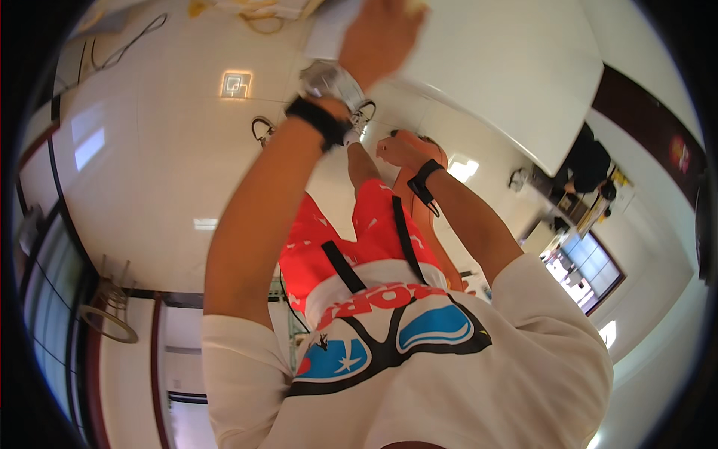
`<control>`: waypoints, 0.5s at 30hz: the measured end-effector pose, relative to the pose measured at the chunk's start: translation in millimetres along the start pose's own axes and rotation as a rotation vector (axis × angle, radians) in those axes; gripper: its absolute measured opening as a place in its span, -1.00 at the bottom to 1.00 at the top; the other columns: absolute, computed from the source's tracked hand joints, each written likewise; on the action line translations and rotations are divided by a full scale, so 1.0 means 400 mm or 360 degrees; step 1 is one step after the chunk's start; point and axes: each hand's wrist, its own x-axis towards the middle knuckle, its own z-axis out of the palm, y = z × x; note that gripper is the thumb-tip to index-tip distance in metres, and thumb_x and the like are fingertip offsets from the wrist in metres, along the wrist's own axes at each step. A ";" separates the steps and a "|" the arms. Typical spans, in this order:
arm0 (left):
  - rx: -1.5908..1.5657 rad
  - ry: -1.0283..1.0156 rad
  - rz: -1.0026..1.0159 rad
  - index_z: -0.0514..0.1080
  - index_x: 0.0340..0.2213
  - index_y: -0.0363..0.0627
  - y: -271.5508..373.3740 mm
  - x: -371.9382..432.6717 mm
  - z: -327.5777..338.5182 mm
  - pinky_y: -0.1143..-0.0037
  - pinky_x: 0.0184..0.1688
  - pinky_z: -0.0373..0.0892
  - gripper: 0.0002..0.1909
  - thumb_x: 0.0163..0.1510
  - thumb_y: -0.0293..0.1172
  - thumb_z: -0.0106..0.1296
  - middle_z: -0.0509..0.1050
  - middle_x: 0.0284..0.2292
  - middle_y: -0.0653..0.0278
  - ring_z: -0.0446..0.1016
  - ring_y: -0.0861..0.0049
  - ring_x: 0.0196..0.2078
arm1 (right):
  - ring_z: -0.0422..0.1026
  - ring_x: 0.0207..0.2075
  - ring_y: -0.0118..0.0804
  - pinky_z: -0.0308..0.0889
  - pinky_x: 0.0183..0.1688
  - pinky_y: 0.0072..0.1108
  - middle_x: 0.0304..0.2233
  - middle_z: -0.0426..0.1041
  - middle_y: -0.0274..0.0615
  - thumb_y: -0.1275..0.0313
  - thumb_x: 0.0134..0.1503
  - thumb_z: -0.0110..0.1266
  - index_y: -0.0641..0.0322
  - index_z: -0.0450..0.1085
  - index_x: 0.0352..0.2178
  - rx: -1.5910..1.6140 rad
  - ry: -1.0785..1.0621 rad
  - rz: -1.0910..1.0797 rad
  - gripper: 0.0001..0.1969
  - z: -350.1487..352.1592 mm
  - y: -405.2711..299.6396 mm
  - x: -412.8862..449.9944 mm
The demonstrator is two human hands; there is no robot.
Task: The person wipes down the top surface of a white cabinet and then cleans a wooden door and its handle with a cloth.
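My left hand [384, 42] is raised at the top of the picture, blurred, over the corner area of a white table [493, 73]. A small pale yellowish patch shows at its fingertips; I cannot tell whether it is something held. A silver wristwatch [332, 81] and a black wristband [317, 120] are on that arm. My right hand [401, 150] is lower, its fingers curled, beside a smooth orange object [435, 154] that runs down along my red shorts [373, 216]. Whether the hand grips it is unclear. A black band with a strap [424, 182] circles that wrist.
A glossy pale floor [168, 168] lies around my feet. At the far right, a person in black [589, 157] is by a cluttered counter [561, 205]. A round stool [109, 331] stands at the lower left. A dark cable [129, 45] and yellowish items [263, 19] are at the upper left.
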 end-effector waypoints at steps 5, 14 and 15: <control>-0.0655 -0.0241 -0.0107 0.38 0.39 0.02 -0.359 -0.489 -0.062 0.12 0.21 0.47 -0.48 0.46 -0.30 0.00 0.54 0.24 0.09 0.51 0.06 0.16 | 0.65 -0.10 0.19 0.52 0.06 -0.09 -0.17 0.72 0.08 0.21 0.35 0.10 0.19 0.66 -0.17 -0.0056 0.0711 -0.0739 -0.69 0.134 -0.202 0.413; 0.0582 -0.1289 -0.1153 0.65 -0.30 -0.19 -1.521 -2.105 -0.095 0.07 -0.01 0.59 -0.78 0.29 -0.33 0.10 0.67 -0.22 -0.05 0.65 -0.11 -0.10 | 0.63 -0.01 0.22 0.52 0.08 -0.08 -0.08 0.70 0.14 0.22 0.33 0.15 0.19 0.64 -0.10 -0.0575 -0.0076 -0.0301 -0.69 0.328 -0.192 1.301; 0.0316 -0.1006 -0.1892 0.65 -0.26 -0.20 -1.588 -2.095 -0.057 0.03 0.05 0.56 -0.70 0.32 -0.20 0.13 0.69 -0.15 -0.11 0.64 -0.21 -0.04 | 0.62 0.04 0.22 0.51 0.12 -0.07 -0.04 0.69 0.14 0.21 0.33 0.16 0.19 0.64 -0.06 -0.0753 -0.0090 -0.0240 -0.68 0.297 -0.141 1.380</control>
